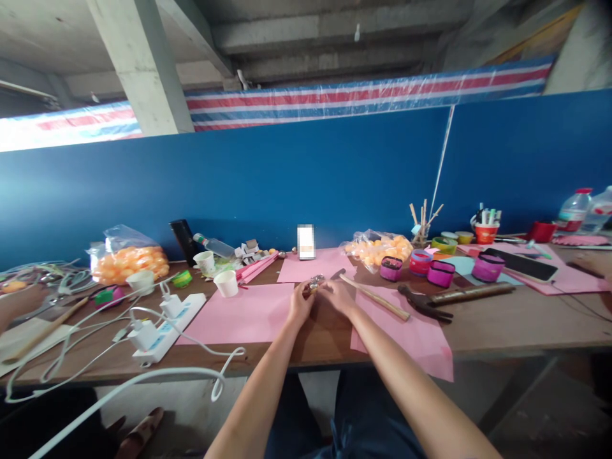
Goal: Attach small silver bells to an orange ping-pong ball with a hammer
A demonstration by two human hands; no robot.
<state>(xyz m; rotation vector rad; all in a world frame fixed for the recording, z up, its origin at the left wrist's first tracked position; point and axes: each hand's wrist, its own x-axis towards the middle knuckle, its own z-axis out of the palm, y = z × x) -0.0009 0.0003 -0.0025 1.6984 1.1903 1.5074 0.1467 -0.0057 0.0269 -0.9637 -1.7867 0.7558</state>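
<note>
My left hand (300, 302) is closed in a pinch around a small shiny metal piece (316, 281) with some gold colour, too small to make out its kind. From the other side my right hand (340, 297) has its bent fingertips at the same piece; what lies between them is partly hidden. Both hands are low over the brown table, between two pink sheets. Right beside my right hand lies a hammer with a pale wooden handle (380, 299). A pink sheet (243, 315) is left of my left hand.
A claw hammer (423, 305) lies further right, near purple bands (440, 273) and a bag of orange balls (377, 247). A phone-like screen (306, 243) stands ahead. Leftward are a paper cup (226, 284), a power strip (167, 331) and loose cables. Other people's hands (21, 301) show at both sides.
</note>
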